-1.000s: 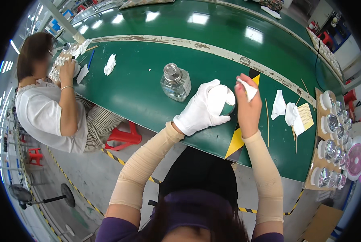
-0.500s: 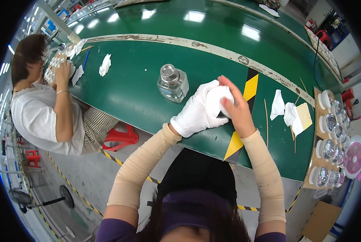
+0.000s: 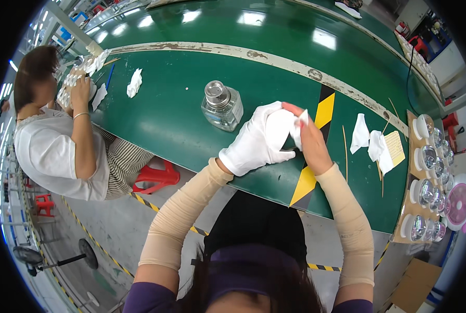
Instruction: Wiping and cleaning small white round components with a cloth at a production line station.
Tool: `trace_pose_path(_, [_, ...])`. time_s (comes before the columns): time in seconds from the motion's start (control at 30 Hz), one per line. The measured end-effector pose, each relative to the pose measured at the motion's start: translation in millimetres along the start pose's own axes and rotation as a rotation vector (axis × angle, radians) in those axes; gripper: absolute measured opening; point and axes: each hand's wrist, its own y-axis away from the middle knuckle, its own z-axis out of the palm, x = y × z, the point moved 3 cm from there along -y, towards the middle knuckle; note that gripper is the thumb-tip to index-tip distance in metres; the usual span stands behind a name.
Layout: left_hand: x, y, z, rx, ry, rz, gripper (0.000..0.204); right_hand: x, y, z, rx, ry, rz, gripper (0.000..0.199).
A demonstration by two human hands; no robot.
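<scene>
Above the near edge of a long green table (image 3: 155,104), a seated person's two hands meet: the white-gloved left hand (image 3: 256,141) cups a round white object (image 3: 278,129), and the bare right hand (image 3: 310,143) presses a small white wipe (image 3: 297,127) against it. Just left of the hands stands a squat glass bottle (image 3: 222,107) with a metal cap. Further left, a co-worker (image 3: 61,146) sits at the same table.
</scene>
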Motion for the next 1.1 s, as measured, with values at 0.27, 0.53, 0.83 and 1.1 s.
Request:
trace_pose_path(0.27, [-9,4,-2,-0.076,0.065,-0.018,0.096,0,7,16,0.099,0.26,-0.124,0.065])
trace_pose_path(0.53, [0,2,-4,-0.042,-0.115,-0.031,0.102,10,-4,0,0.168,-0.092,0.113,0.045])
trace_pose_path(0.83, [-15,6,0,-0.007,0.039,0.029,0.099,7,10,18,0.18,0.12,0.011,0.075])
trace_pose_path(1.1, [2,4,0,0.065,-0.133,0.035,0.091,0,-15,10,0.295,-0.181,0.162,0.031])
